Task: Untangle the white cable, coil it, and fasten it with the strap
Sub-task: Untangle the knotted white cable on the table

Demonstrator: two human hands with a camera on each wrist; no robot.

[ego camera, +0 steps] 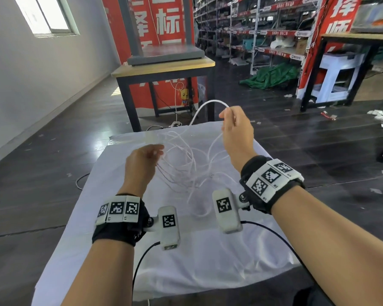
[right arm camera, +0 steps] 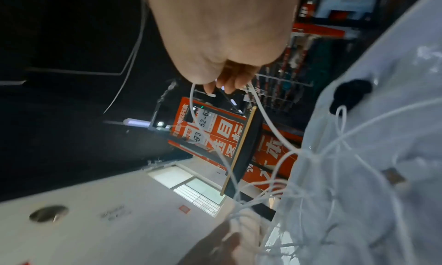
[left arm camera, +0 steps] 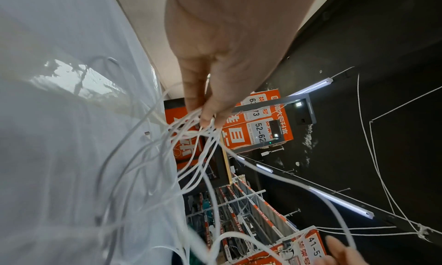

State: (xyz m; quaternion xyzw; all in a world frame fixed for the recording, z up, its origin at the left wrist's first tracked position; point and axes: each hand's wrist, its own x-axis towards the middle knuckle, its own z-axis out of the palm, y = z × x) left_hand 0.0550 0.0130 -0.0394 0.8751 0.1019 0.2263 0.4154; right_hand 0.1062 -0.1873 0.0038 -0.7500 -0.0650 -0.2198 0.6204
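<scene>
A thin white cable (ego camera: 186, 166) lies in a loose tangle on the white-clothed table (ego camera: 186, 261). My left hand (ego camera: 160, 153) is low over the table's left middle and pinches several strands together, as the left wrist view shows (left arm camera: 208, 118). My right hand (ego camera: 227, 113) is raised above the far edge and pinches one strand, which arches up and left as a loop (ego camera: 208, 103). The right wrist view shows that pinch (right arm camera: 220, 85) and the cable (right arm camera: 267, 125) running down to the tangle. A small black item (right arm camera: 350, 95) lies on the cloth; I cannot tell what it is.
Just beyond the far edge stands a wooden-topped table (ego camera: 164, 65) with a grey base on it. Warehouse shelves (ego camera: 263, 29) fill the back right, and another table (ego camera: 363, 36) stands at the right. Black leads (ego camera: 137, 268) hang from my wrist cameras.
</scene>
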